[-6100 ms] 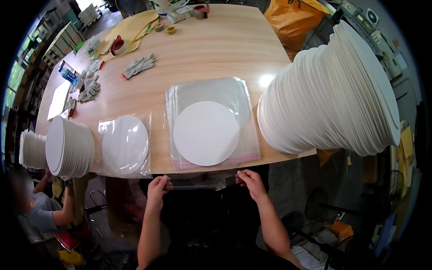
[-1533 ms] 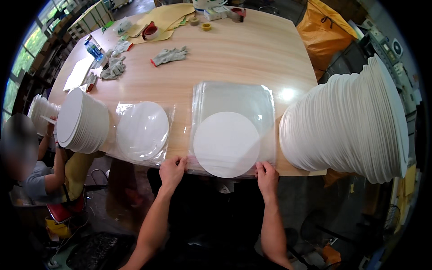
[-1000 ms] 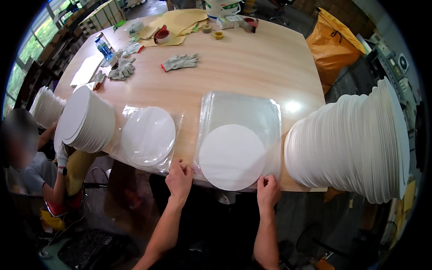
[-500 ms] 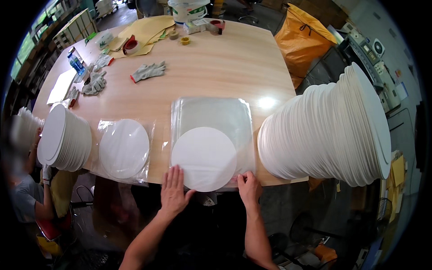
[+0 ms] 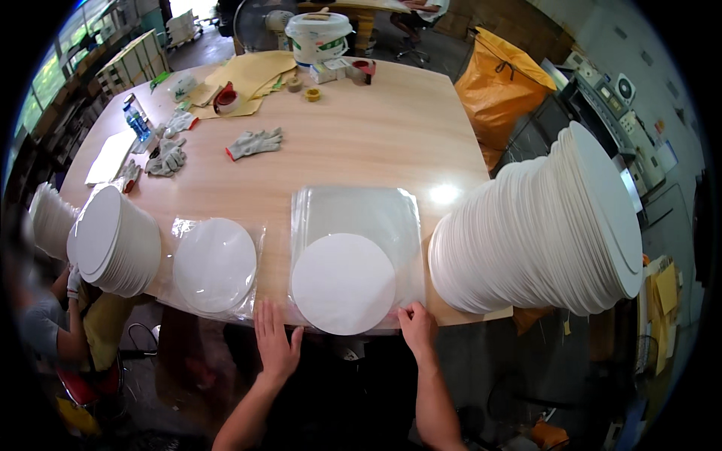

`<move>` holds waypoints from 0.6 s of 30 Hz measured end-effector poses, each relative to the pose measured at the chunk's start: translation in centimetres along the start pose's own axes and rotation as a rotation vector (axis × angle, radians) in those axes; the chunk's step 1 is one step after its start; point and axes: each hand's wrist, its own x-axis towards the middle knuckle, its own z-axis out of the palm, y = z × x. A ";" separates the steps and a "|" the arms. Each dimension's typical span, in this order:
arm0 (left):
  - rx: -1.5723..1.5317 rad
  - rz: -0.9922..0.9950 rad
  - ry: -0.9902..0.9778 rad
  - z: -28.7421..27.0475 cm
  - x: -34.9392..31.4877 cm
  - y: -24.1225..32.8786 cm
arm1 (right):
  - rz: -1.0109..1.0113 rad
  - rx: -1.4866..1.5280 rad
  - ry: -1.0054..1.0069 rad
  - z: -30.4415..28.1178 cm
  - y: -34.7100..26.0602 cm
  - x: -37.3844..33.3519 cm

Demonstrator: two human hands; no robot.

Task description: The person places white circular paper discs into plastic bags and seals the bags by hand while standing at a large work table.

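Your left hand (image 5: 276, 347) and right hand (image 5: 416, 328) lie flat, fingers released, at the worktop's (image 5: 361, 143) near edge by the bag (image 5: 355, 259). It overhangs; a tug could slide its disc (image 5: 344, 283) off.

the table (image 5: 361, 143) is pale wood-look laminate, smooth, with a glossy glare spot at 3 o'clock. the bag (image 5: 357, 225) is clear, shiny plastic film, slightly wrinkled. the disc (image 5: 344, 283) inside looks matt white, like paper or foam. at 10 o'clock, the gloves (image 5: 256, 142) are grey knit cloth.
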 end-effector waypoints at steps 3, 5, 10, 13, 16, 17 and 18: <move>-0.455 -0.058 0.026 -0.2 -3.4 1.9 | -0.060 0.037 0.080 -1.3 -2.4 -0.4; -0.869 -0.561 -0.439 2.7 -5.9 2.4 | -0.204 0.116 0.063 -0.4 -3.8 -0.4; -1.401 -1.131 -0.645 8.2 -2.4 4.7 | 0.040 0.928 -0.504 1.3 -6.9 0.6; -1.305 -1.037 -0.565 11.1 -2.0 4.5 | 0.199 1.138 -0.518 2.9 -5.1 1.9; -1.277 -1.035 -0.538 9.0 -2.2 2.1 | -0.436 0.370 0.489 4.5 -4.4 3.1; -1.275 -1.127 -0.574 5.5 -0.6 4.9 | -0.386 0.389 0.482 2.3 -3.9 3.4; -1.213 -1.037 -0.513 6.2 -1.1 4.4 | -0.343 0.421 0.454 0.8 -4.0 3.5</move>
